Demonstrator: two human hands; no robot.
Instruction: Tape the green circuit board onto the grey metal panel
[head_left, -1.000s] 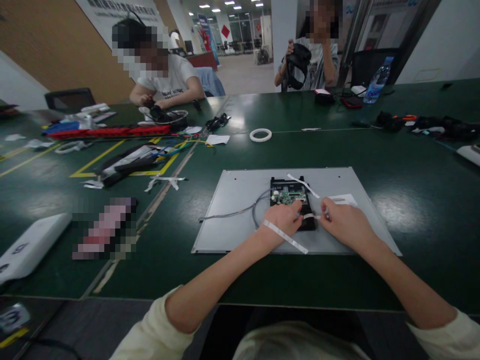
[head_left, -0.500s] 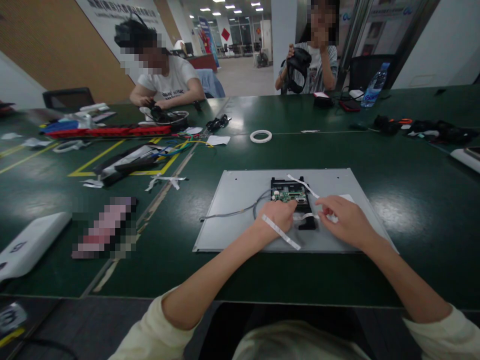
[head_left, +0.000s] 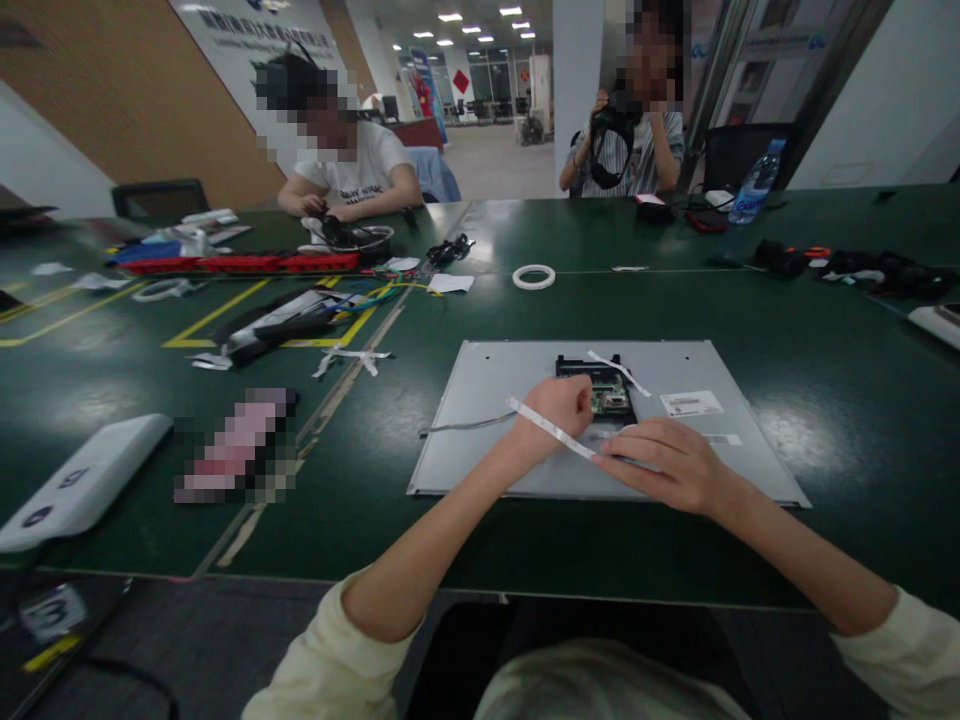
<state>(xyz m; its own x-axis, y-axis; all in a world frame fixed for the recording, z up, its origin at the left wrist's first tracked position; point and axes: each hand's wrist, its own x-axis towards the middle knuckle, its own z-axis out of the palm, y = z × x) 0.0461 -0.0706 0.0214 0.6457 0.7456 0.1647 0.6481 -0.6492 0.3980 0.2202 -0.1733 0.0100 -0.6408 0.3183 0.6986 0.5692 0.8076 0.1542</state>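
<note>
A flat grey panel (head_left: 517, 360) lies on the green table in front of me. On it sits a black bracket (head_left: 624, 408) with a green circuit board (head_left: 604, 400), partly covered by my left hand (head_left: 553, 412). That hand is curled over the board's left side, its fingertips mostly hidden. One strip of white tape (head_left: 551, 428) runs across the back of my left hand near the wrist. My right hand (head_left: 667, 462) pinches this strip's lower right end. A second tape strip (head_left: 621, 372) lies slantwise over the bracket's top. A grey cable (head_left: 472, 425) extends leftward.
A roll of white tape (head_left: 534, 277) lies beyond the panel. To the left are a phone (head_left: 240, 440), a white power bank (head_left: 82, 485) and tape scraps (head_left: 356, 358). A water bottle (head_left: 757, 182) stands at the far right. Two people sit across the table.
My right hand has moved down and left from beside the bracket to the tape strip on my left hand, and now grips its end. The paper label on the panel is uncovered.
</note>
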